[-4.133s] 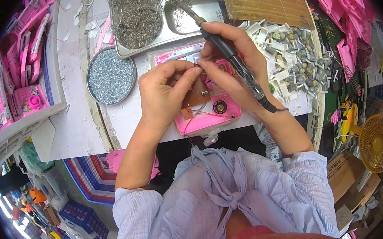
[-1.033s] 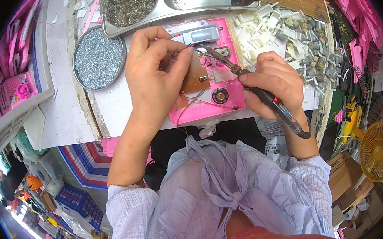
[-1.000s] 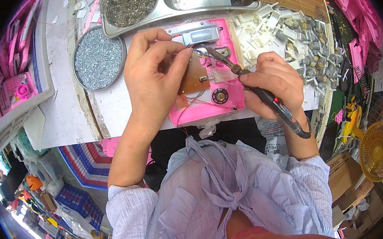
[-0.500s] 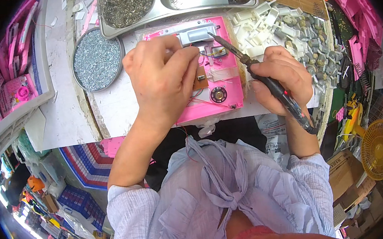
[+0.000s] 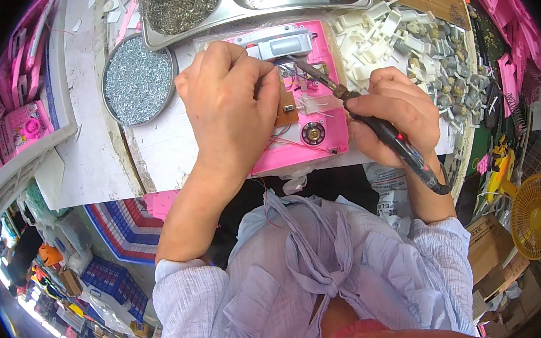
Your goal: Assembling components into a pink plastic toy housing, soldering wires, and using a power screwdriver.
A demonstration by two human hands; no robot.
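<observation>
A black soldering iron [image 5: 388, 130] with a red light on its handle is gripped in my right hand [image 5: 401, 114]. Its tip points up and left, in among the wires by the grey-blue part [image 5: 282, 44] at the top of a pink plastic housing [image 5: 336, 108]. My left hand [image 5: 229, 105] rests over the housing's left side with thumb and fingers pinched; whatever is between them is hidden. Beside these fingers lies a small brown circuit board [image 5: 286, 108]. Below it sit a round speaker [image 5: 312, 133] and thin red wires.
A round dish of small screws [image 5: 138, 81] stands left of the housing. Behind is a metal tray [image 5: 250, 10] holding small springs. White plastic parts [image 5: 371, 38] and grey pieces [image 5: 445, 63] are heaped on the right. Pink parts [image 5: 25, 123] fill a bin at far left.
The soldering iron's tip has moved down and slightly left, from above the wires to among them. My left hand keeps its pinch in nearly the same place.
</observation>
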